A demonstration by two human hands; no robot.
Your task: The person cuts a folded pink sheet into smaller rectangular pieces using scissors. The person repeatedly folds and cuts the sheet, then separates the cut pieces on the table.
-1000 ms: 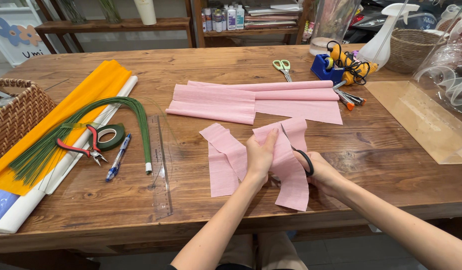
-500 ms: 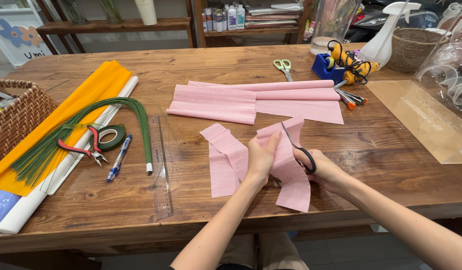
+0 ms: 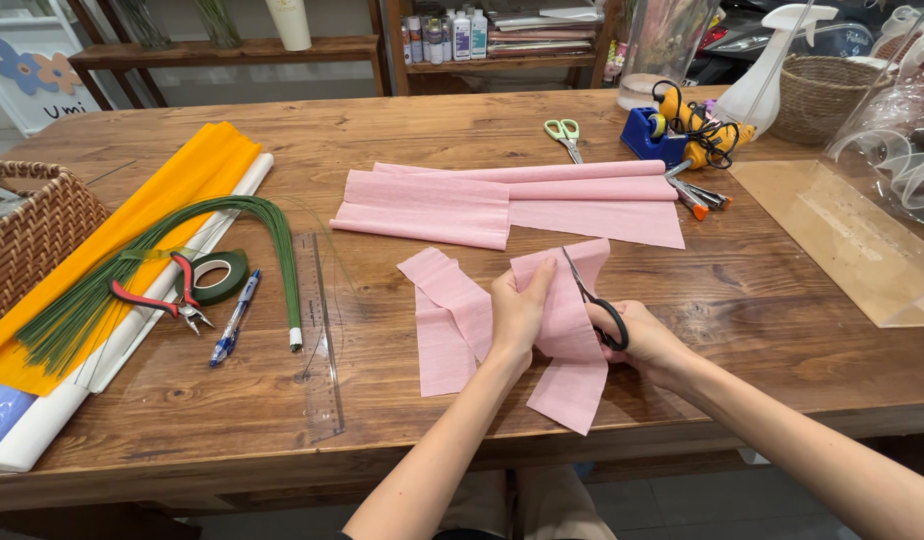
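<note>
Paper strips (image 3: pixel 452 310) lie on the table (image 3: pixel 782 300), ruler (image 3: pixel 320 330) left, paper roll (image 3: pixel 522 195) behind.

Craft workshop: crepe paper rolls (image 3: pixel 502 195), floral wire (image 3: pixel 162 255), baskets (image 3: pixel 32 230).

left hand (image 3: pixel 517 315) pinching, right hand (image 3: pixel 647 340) gripping

from here my left hand (image 3: pixel 517 315) covers the pink paper's (image 3: pixel 567 345) middle; the wicker basket (image 3: pixel 27 235) runs off frame.
</note>
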